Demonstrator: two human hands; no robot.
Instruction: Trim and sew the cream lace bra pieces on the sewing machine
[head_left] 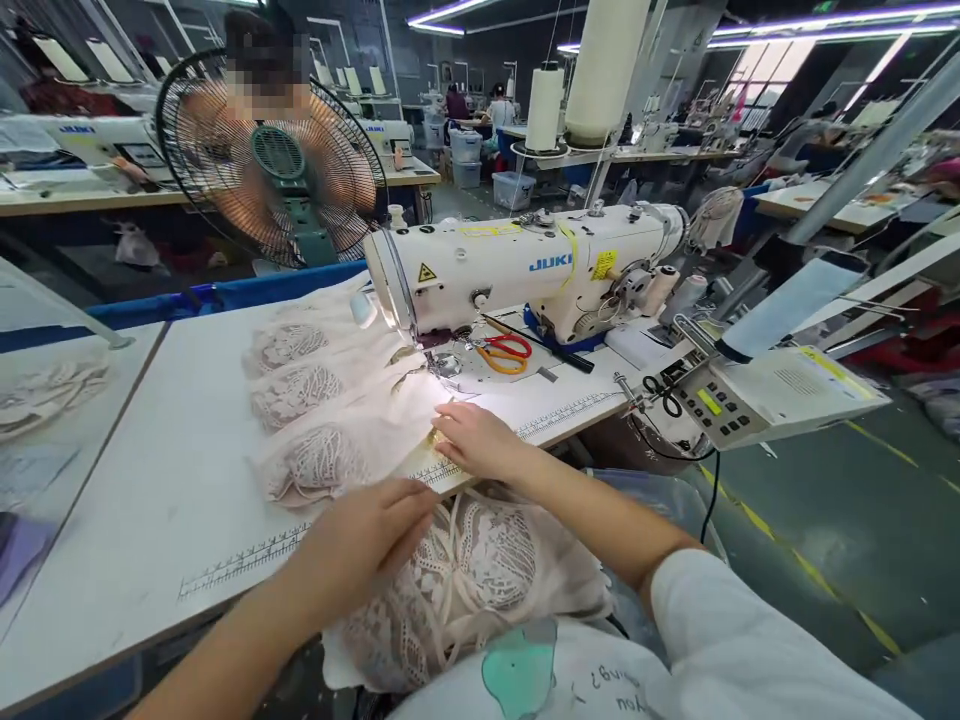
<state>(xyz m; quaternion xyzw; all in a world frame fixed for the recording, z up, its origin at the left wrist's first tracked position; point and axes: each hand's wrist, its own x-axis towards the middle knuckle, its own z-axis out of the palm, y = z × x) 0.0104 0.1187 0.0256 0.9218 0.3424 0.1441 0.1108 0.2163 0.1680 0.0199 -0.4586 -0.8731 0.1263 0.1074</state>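
Beige lace bras lie in a row on the white sewing table, joined or overlapping at their right ends near the needle. My right hand is closed at the fingertips on the edge of the nearest beige fabric, just in front of the lit presser foot. Over the table's front edge is my left hand, its fingers bent and blurred; whether they grip anything is unclear. Below it, more beige lace bras hang over my lap. The white sewing machine stands behind both hands.
Scissors with red and orange handles lie under the machine arm. A control panel juts out at right, below thread cones. A large fan stands beyond the table, with a person behind it. Purple fabric lies far left.
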